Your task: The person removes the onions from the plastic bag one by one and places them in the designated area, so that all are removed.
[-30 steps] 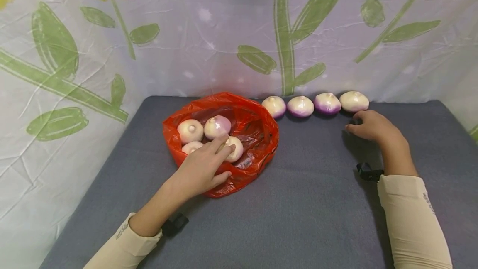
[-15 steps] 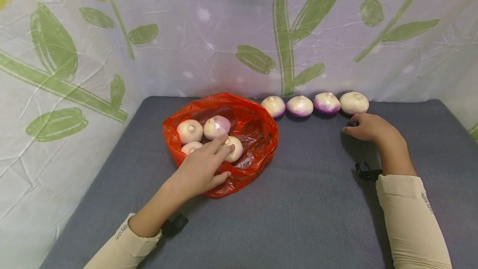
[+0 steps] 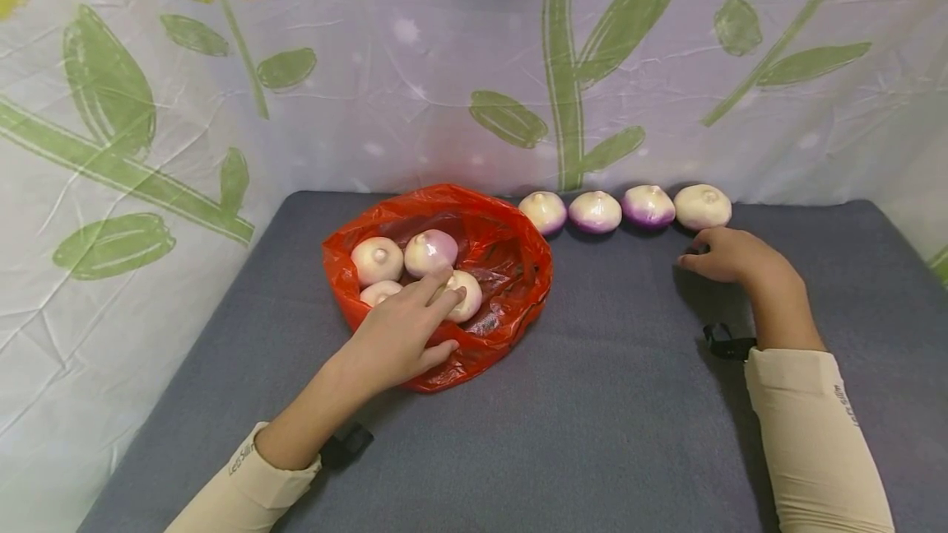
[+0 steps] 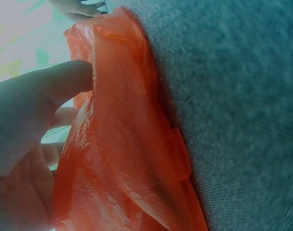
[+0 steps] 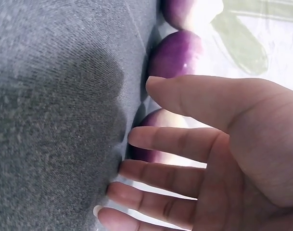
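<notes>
A red plastic bag (image 3: 511, 344) lies with its mouth spread wide on the grey table. Inside it are several white-and-purple turnips, among them one turnip (image 3: 378, 260) at the left and another turnip (image 3: 431, 252) beside it. My left hand (image 3: 403, 336) reaches over the bag's near rim, its fingertips over a turnip (image 3: 468, 303); whether they touch it I cannot tell. In the left wrist view its thumb lies at the bag's edge. My right hand (image 3: 729, 256) holds nothing, its fingers loosely extended just in front of the rightmost turnip (image 3: 702, 208).
Along the table's back edge runs a row of turnips, with a turnip (image 3: 543, 212) against the bag, then a turnip (image 3: 596, 212) and a turnip (image 3: 648, 206). A flower-printed cloth (image 3: 415, 64) hangs behind the grey table (image 3: 578, 426).
My right hand has shifted very slightly left and toward me, away from the rightmost turnip. The left hand, bag and turnips stay where they were.
</notes>
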Demonstrator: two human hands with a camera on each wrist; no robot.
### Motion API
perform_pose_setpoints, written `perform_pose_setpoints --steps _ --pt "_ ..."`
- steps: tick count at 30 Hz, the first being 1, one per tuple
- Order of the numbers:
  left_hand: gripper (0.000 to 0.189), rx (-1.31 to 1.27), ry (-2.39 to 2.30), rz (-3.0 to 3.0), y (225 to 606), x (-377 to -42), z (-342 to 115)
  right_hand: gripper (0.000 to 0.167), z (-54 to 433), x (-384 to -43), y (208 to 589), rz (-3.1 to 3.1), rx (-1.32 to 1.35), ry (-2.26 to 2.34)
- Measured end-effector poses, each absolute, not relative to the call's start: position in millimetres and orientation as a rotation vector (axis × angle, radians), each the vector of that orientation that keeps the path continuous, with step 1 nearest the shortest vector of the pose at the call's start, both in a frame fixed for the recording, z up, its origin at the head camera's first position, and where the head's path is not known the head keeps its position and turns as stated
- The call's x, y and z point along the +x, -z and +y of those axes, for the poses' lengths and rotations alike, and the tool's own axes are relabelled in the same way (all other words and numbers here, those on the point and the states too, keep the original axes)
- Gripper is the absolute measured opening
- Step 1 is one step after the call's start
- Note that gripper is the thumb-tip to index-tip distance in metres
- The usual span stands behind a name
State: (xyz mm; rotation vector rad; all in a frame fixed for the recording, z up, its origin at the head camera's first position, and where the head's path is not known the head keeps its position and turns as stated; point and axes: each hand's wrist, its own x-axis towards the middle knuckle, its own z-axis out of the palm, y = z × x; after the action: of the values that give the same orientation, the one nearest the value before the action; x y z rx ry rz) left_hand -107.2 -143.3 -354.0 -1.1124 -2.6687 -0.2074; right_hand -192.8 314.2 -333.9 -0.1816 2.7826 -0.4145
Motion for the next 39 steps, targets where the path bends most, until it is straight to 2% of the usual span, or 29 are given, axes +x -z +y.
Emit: perform_pose_setpoints --steps 9,17,23,30,39 --pt "0.06 -1.11 0.204 -2.686 354 -107 -143 0.047 316 -193 327 2.814 -0.248 0.512" --pt "0.06 -1.108 0.205 -2.68 354 -107 -144 0.043 296 -192 316 2.873 -0.299 0.606" --pt "0.06 -1.111 0.205 -2.673 354 -107 -144 0.027 283 -189 313 2.915 -0.364 0.682" --pt "0.06 -1.115 0.21 -2.672 354 -107 -144 0.032 268 -185 308 2.957 -0.437 0.697" --pt "0.058 -1.118 0.206 -2.678 353 -108 -143 0.024 246 -180 303 2.996 -0.533 0.733"
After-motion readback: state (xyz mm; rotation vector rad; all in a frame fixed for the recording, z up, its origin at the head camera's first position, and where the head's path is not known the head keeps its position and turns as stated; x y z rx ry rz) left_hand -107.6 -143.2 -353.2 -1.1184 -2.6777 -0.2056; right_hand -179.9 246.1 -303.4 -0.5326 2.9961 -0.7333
